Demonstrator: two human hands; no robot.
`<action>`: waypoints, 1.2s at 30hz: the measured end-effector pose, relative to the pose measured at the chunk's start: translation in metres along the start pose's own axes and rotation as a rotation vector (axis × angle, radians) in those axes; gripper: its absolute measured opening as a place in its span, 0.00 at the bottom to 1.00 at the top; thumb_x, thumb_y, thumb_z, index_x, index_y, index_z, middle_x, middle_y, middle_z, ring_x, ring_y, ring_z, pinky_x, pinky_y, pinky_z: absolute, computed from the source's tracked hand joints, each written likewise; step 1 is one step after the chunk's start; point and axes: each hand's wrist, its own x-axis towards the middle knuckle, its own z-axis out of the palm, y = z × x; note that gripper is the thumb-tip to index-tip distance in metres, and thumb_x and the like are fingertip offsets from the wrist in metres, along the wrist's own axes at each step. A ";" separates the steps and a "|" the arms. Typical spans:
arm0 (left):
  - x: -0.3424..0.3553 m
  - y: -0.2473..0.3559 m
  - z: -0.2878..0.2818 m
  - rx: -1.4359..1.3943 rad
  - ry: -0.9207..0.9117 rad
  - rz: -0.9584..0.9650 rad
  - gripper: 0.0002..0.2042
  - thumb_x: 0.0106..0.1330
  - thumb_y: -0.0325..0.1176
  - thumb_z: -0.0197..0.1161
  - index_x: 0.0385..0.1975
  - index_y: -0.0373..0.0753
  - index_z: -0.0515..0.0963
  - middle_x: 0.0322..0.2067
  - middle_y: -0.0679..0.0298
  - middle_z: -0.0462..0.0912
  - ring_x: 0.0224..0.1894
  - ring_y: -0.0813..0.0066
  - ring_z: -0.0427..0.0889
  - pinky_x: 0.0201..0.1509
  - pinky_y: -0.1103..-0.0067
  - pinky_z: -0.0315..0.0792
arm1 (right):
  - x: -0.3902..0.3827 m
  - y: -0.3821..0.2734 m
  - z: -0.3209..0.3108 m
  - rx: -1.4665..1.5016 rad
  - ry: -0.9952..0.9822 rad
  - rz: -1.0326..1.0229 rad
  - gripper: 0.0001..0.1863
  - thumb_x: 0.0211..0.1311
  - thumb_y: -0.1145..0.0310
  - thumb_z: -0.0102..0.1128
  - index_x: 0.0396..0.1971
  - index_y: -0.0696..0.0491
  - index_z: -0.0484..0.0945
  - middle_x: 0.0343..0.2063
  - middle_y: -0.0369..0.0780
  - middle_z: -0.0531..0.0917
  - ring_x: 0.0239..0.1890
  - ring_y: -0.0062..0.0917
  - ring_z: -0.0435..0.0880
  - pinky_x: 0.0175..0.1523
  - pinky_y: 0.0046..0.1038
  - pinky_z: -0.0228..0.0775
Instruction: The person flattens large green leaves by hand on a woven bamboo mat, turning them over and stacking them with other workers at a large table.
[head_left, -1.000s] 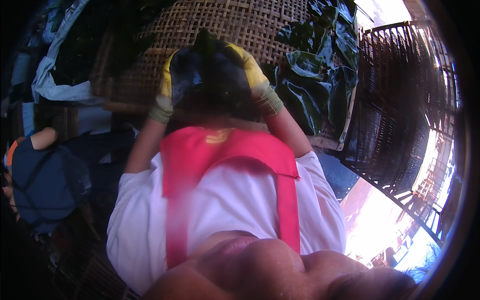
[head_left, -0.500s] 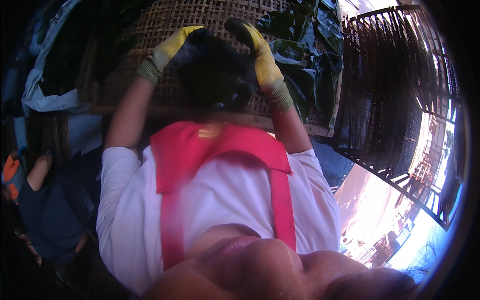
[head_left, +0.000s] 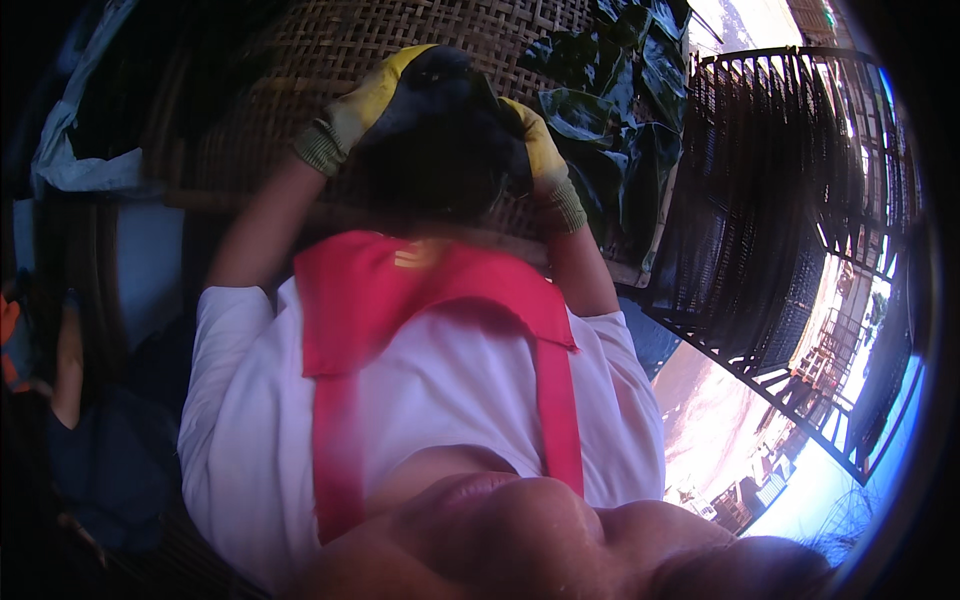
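Observation:
Between my hands, in front of the red apron, is a large dark green leaf (head_left: 435,155), glossy and much in shadow. My left hand (head_left: 385,95), in a yellow glove with a knitted cuff, grips its left side; the dark fingertips merge with the leaf. On the opposite edge, my right hand (head_left: 535,145), gloved the same way, has its fingers curled over the leaf. Under both hands lies a woven bamboo tray (head_left: 335,45) with a wooden rim. Several glossy green leaves (head_left: 610,120) are piled on its right part, just beyond my right hand.
A slatted bamboo rack (head_left: 750,200) stands to the right. At the left are a pale plastic sheet (head_left: 75,160) and dark foliage. Another person's arm (head_left: 68,365) and dark clothing show at the lower left.
My right hand has lowered and curled in against the leaf's edge; before, its fingers were raised and more apart. My left hand has shifted slightly right. The view has tilted a little.

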 end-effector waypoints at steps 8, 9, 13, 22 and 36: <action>-0.035 -0.058 0.000 0.221 0.243 0.167 0.23 0.73 0.40 0.46 0.62 0.33 0.62 0.57 0.59 0.72 0.58 0.66 0.71 0.65 0.73 0.65 | -0.006 -0.012 -0.010 -0.127 0.094 -0.167 0.21 0.61 0.68 0.57 0.54 0.59 0.71 0.44 0.37 0.79 0.45 0.23 0.79 0.51 0.25 0.72; -0.037 -0.062 -0.002 0.200 0.234 0.143 0.23 0.73 0.41 0.46 0.62 0.33 0.62 0.57 0.59 0.72 0.59 0.66 0.71 0.65 0.72 0.64 | -0.009 -0.016 -0.010 -0.190 0.115 -0.179 0.22 0.61 0.68 0.56 0.54 0.59 0.70 0.45 0.38 0.79 0.45 0.24 0.79 0.52 0.25 0.72; -0.036 -0.067 0.006 -0.365 0.633 -0.020 0.25 0.72 0.43 0.48 0.63 0.34 0.60 0.61 0.60 0.67 0.61 0.67 0.68 0.67 0.71 0.63 | -0.024 -0.045 -0.003 -0.789 0.183 -0.354 0.23 0.61 0.67 0.55 0.55 0.61 0.69 0.48 0.41 0.78 0.48 0.28 0.78 0.53 0.26 0.71; -0.032 -0.086 0.012 -0.191 0.147 0.174 0.27 0.72 0.41 0.47 0.68 0.39 0.53 0.67 0.60 0.58 0.66 0.68 0.61 0.68 0.69 0.62 | -0.012 -0.068 0.007 -2.218 0.275 -1.001 0.24 0.60 0.68 0.54 0.53 0.66 0.69 0.46 0.47 0.79 0.48 0.36 0.79 0.55 0.29 0.71; 0.046 -0.088 0.026 0.415 0.318 0.129 0.19 0.68 0.30 0.51 0.59 0.37 0.66 0.58 0.58 0.71 0.59 0.66 0.71 0.61 0.74 0.69 | 0.120 -0.173 -0.036 -1.630 -0.436 -0.497 0.12 0.57 0.70 0.56 0.41 0.58 0.79 0.39 0.44 0.82 0.43 0.30 0.80 0.49 0.32 0.72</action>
